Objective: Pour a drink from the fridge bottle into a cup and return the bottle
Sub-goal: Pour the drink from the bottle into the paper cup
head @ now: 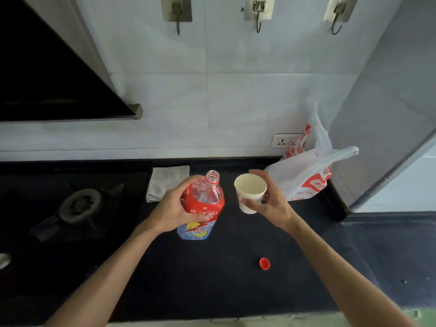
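I see the black desk (212,279) running under both my hands, and the grey fridge (389,102) rises well beyond my right hand, on its outer side. The dark hood (47,74) hangs far up past my left hand, and a stove burner (80,206) sits out to that hand's left. A white and red bag (306,180) slumps just behind my right hand, against the wall.

The bottle (203,204) is in my left hand (174,208): fingers and thumb curl round its red label at the shoulder. Its mouth is uncapped and points up and a little away from me. Its base is low over the desk, though I cannot tell if it touches. A folded grey cloth (165,180) lies just behind my left hand.

My right hand (271,206) grips the white paper cup (250,192), thumb on the near side and fingers round the far side. The cup's open top faces up, level with the bottle neck, near it but apart. The red cap (264,263) lies on the desk below my right hand, towards me, beside the forearm.
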Demonstrator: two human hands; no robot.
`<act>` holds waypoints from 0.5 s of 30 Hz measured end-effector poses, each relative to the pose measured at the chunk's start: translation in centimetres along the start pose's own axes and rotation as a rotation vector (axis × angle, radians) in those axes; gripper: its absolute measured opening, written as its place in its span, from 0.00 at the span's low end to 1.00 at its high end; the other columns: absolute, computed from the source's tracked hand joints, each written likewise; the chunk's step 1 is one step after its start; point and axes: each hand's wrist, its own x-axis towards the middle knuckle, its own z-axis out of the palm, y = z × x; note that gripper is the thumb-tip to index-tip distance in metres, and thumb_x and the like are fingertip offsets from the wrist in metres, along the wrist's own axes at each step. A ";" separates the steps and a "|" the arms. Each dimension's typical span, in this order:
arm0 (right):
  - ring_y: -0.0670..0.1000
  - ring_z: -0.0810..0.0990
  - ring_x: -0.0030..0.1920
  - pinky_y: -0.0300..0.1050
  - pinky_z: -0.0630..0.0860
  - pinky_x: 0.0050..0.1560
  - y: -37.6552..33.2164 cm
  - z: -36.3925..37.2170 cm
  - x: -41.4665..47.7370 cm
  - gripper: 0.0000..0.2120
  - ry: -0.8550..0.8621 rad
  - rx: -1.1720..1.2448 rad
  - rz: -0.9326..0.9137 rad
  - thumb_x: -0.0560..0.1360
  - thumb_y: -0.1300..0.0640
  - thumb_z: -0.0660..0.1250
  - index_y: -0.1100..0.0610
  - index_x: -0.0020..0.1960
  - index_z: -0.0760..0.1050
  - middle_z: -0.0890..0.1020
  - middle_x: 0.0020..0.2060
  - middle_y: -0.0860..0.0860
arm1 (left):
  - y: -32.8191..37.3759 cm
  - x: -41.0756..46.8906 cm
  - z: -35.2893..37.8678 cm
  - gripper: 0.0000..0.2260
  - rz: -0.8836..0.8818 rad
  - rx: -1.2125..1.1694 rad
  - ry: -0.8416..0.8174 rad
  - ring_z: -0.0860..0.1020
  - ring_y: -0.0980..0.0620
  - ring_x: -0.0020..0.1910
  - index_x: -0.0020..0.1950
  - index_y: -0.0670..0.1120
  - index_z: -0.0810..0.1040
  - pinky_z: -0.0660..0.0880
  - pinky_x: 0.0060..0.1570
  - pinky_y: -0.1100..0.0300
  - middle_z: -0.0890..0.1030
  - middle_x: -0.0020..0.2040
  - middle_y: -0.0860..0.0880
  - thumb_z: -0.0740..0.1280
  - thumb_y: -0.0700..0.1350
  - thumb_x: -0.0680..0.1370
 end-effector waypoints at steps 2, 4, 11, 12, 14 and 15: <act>0.39 0.75 0.58 0.36 0.78 0.52 -1.6 -0.9 1.2 0.33 -0.035 0.005 -0.024 0.71 0.57 0.77 0.45 0.69 0.63 0.74 0.59 0.42 | 1.8 1.2 -2.2 0.41 0.014 0.067 -0.048 0.78 0.58 0.61 0.68 0.66 0.67 0.82 0.55 0.53 0.77 0.63 0.59 0.84 0.50 0.61; 0.41 0.76 0.57 0.39 0.78 0.56 -2.9 -2.0 2.3 0.32 -0.070 0.027 -0.050 0.71 0.59 0.76 0.46 0.69 0.64 0.75 0.57 0.44 | 3.6 2.4 -4.2 0.42 0.031 0.141 -0.093 0.78 0.58 0.61 0.69 0.66 0.67 0.82 0.55 0.54 0.77 0.63 0.60 0.84 0.51 0.61; 0.43 0.76 0.58 0.40 0.78 0.56 -7.7 -5.8 5.7 0.31 -0.151 0.003 -0.136 0.72 0.58 0.76 0.44 0.68 0.65 0.75 0.57 0.40 | 11.2 6.1 -9.4 0.42 0.090 0.418 -0.145 0.79 0.58 0.58 0.70 0.66 0.65 0.82 0.51 0.59 0.76 0.61 0.61 0.83 0.54 0.62; 0.43 0.77 0.58 0.41 0.78 0.57 -8.2 -6.1 6.1 0.31 -0.160 0.008 -0.141 0.72 0.58 0.76 0.43 0.68 0.65 0.76 0.57 0.41 | 12.3 6.5 -9.9 0.42 0.101 0.459 -0.153 0.79 0.59 0.58 0.70 0.65 0.65 0.82 0.52 0.59 0.76 0.62 0.61 0.83 0.55 0.62; 0.45 0.77 0.57 0.41 0.78 0.57 -9.1 -6.7 6.6 0.30 -0.175 0.011 -0.150 0.72 0.58 0.76 0.43 0.67 0.66 0.76 0.57 0.42 | 14.6 7.4 -10.8 0.43 0.128 0.544 -0.172 0.78 0.59 0.58 0.72 0.62 0.66 0.81 0.53 0.60 0.76 0.62 0.60 0.83 0.56 0.62; 0.45 0.77 0.58 0.41 0.78 0.57 -9.5 -6.9 6.8 0.30 -0.179 0.008 -0.154 0.72 0.58 0.76 0.43 0.67 0.66 0.76 0.57 0.43 | 15.8 7.8 -11.3 0.43 0.135 0.584 -0.183 0.78 0.59 0.58 0.73 0.61 0.65 0.81 0.53 0.61 0.76 0.62 0.60 0.83 0.56 0.62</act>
